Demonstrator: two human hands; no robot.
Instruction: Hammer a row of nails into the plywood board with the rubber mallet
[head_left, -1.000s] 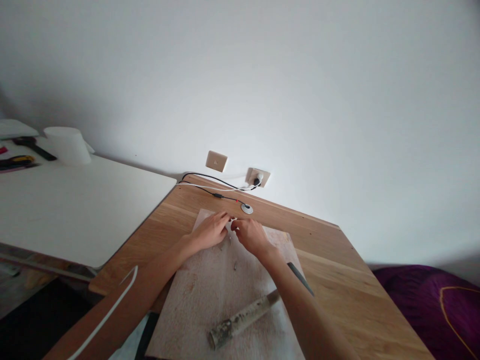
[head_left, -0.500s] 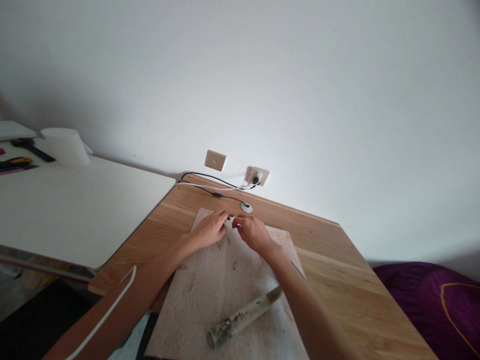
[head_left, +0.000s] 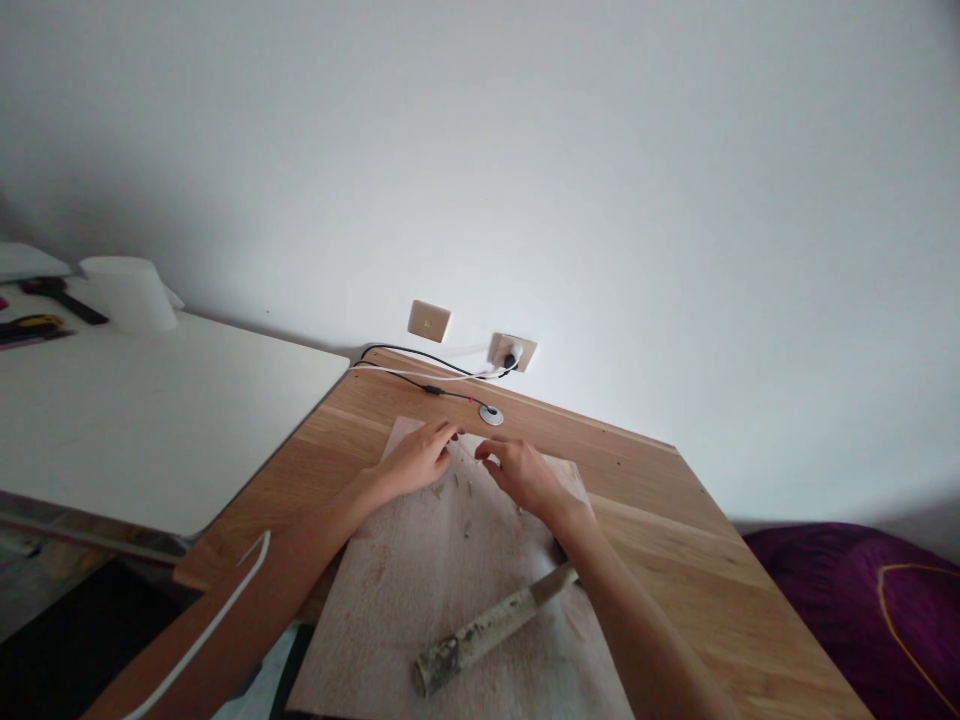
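Observation:
My left hand (head_left: pixel 418 459) hovers over the far end of a pale wooden board (head_left: pixel 405 600), fingers curled together in a pinch. Facing it, my right hand (head_left: pixel 519 473) is also pinched, a small gap away. A faint thin strand seems to show between the fingertips, too fine to name. Several small shavings (head_left: pixel 467 528) lie on the board below the hands. Nearer to me rests a bark-covered stick (head_left: pixel 487 632) with a bare pale end, partly hidden by my right forearm.
The board lies on a wooden desk (head_left: pixel 675 570) against a white wall. Black and white cables (head_left: pixel 433 390) run along its back to a wall socket (head_left: pixel 512 352). At left, a white table (head_left: pixel 165 420) holds a paper roll (head_left: pixel 131 295) and tools. A purple cushion (head_left: pixel 840 600) sits at right.
My right hand has moved a little right, away from my left hand, which is nearly still. More of the stick's bare end shows beside my right forearm.

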